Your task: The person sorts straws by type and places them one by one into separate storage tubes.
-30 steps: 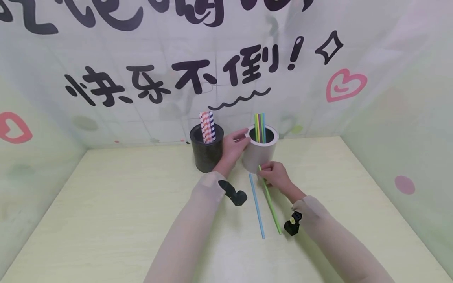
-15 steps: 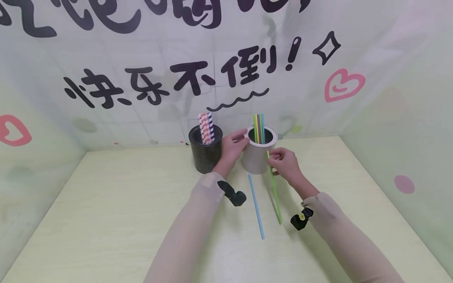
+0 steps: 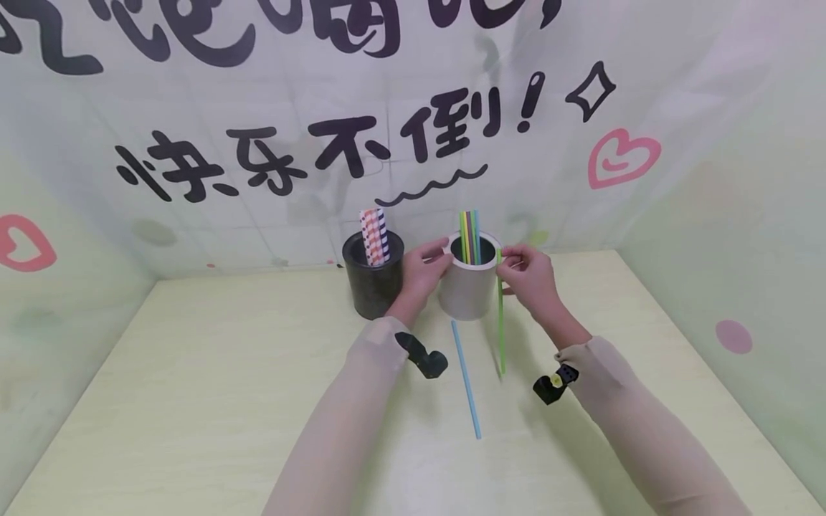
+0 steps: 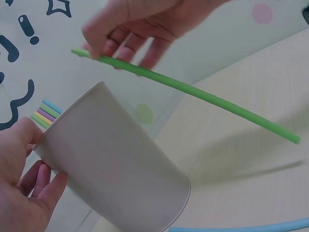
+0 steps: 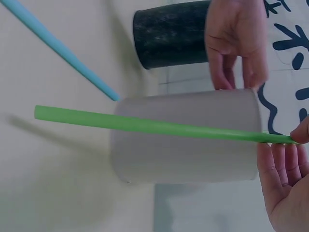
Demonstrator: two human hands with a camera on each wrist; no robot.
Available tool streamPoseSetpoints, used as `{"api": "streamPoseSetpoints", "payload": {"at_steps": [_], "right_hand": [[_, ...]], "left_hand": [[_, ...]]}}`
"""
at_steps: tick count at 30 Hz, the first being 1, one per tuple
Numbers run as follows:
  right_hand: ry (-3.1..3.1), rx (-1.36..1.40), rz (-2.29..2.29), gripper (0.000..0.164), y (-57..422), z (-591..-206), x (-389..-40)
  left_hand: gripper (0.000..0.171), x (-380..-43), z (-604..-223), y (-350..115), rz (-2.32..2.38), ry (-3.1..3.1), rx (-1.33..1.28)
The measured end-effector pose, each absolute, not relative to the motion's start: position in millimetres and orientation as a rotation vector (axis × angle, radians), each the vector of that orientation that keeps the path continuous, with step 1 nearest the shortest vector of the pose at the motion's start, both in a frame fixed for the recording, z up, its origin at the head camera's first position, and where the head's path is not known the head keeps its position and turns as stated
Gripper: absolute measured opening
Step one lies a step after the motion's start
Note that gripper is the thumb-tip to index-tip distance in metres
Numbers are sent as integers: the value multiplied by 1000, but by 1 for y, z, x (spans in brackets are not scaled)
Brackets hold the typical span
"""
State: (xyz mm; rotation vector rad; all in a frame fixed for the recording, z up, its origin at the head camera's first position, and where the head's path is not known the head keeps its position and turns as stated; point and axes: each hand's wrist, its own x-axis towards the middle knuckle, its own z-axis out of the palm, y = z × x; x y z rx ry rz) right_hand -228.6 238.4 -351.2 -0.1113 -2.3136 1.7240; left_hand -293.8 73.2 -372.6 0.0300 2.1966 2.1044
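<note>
My left hand [image 3: 424,274] holds the rim of the light grey cup [image 3: 466,295], which stands upright on the table. Several thin coloured straws [image 3: 469,238] lean inside this cup. My right hand [image 3: 534,278] pinches a green drinking straw [image 3: 501,326] near its top end, at the right side of the cup. In the left wrist view the straw [image 4: 203,94] is raised off the table, its lower end casting a shadow there. Seen from the right wrist, the straw [image 5: 145,125] crosses in front of the cup. A blue straw [image 3: 466,380] lies on the table in front of the cup.
Left of the grey cup stands a black cup [image 3: 374,290] with several patterned paper straws [image 3: 375,238] in it. My left hand is between the two cups. Behind them rises a white printed backdrop [image 3: 271,86], and side walls border the table [image 3: 226,401].
My right hand has lifted the green straw off the table and moved it up and right, to the cup's rim height; the straw now hangs nearly upright. The left hand stays at the cup.
</note>
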Motion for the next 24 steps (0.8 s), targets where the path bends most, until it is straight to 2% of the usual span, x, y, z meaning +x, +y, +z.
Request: {"api": "streamPoseSetpoints", "payload": {"at_steps": [7, 24], "right_hand": [[-2204, -57, 1686, 31, 243, -313, -246], [-1893, 28, 1702, 18, 236, -221, -278]], "left_hand": [[36, -295, -374, 73, 2097, 2203, 43], [36, -293, -372, 72, 2104, 2190, 57]]}}
